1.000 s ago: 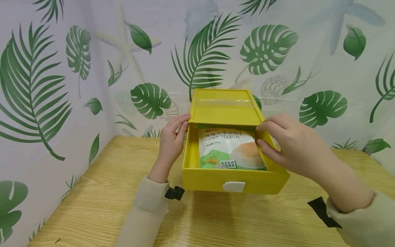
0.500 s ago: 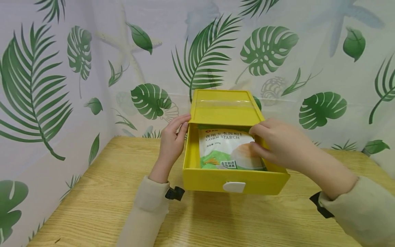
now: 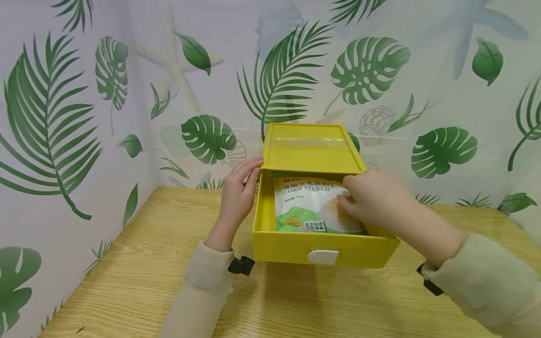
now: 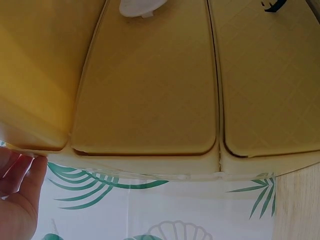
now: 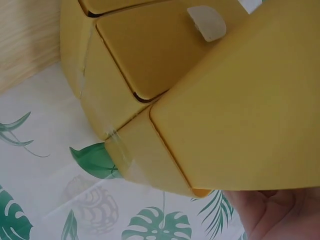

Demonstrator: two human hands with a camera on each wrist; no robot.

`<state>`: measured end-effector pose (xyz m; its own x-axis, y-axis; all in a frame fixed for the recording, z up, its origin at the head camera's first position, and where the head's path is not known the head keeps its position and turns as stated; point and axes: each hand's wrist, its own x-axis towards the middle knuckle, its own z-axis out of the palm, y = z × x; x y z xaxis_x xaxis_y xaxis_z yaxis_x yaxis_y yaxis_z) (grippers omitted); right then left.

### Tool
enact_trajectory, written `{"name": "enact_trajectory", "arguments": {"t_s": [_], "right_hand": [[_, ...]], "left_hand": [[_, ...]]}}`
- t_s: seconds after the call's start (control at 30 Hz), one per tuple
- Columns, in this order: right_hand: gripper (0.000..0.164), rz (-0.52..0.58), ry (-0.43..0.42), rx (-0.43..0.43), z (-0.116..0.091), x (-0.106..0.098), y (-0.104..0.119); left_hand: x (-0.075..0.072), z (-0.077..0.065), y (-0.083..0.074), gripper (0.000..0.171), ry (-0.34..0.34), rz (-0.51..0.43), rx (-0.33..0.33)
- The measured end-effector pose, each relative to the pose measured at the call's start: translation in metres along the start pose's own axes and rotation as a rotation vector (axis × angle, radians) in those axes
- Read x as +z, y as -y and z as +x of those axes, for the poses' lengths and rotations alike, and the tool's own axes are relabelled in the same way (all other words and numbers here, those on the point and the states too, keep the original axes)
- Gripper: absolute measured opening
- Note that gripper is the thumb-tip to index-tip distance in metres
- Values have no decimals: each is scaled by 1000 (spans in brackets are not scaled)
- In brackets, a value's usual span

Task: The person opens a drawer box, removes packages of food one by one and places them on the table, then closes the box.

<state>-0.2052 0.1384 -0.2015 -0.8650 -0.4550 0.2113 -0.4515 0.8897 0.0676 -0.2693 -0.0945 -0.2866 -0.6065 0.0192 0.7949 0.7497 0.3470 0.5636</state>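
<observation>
A yellow drawer cabinet (image 3: pixel 313 157) stands on the table, its top drawer (image 3: pixel 283 246) pulled out. In that drawer lies a white and green bag of corn starch (image 3: pixel 297 206), face up. My right hand (image 3: pixel 376 199) reaches in over the drawer's right side and pinches the bag near its upper right edge, thumb on the printed face; the other fingertips are hidden. My left hand (image 3: pixel 237 195) rests with its fingers at the cabinet's upper left front corner, beside the drawer. The drawer wall covers most of the right hand (image 5: pixel 272 215) in the right wrist view.
Lower drawers (image 4: pixel 145 85) of the cabinet stay closed under the pulled-out one, with white tab handles (image 5: pixel 207 22). A wood-grain table (image 3: pixel 160 263) spreads around it. Close behind hangs a leaf-patterned cloth (image 3: pixel 211 84).
My right hand has moved left and inward from the drawer's right rim onto the bag, and its thumb and fingers have closed together. The left hand has stayed at the cabinet's corner.
</observation>
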Motion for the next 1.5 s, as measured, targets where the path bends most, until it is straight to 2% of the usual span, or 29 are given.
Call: {"name": "enact_trajectory", "arguments": {"t_s": [0.17,0.63,0.9,1.13,1.3,1.5], "right_hand": [[28,-22,23,-2,1,4,1],[31,-12,-22,-46,0,10,-1],[29,7,-27,-82,0,13,0],[24,31,-63,-163,0,15,1],[19,34,-75,-189,0,16,2],[19,62,-71,-124,0,15,2]], "left_hand": [[-1,0,0,23,0,-3,4],[1,0,0,23,0,-9,0],[0,0,-1,23,3,-15,-12],[1,0,-1,24,5,-27,-23],[1,0,1,23,0,-28,-12],[0,0,1,23,-5,-21,-3]]}}
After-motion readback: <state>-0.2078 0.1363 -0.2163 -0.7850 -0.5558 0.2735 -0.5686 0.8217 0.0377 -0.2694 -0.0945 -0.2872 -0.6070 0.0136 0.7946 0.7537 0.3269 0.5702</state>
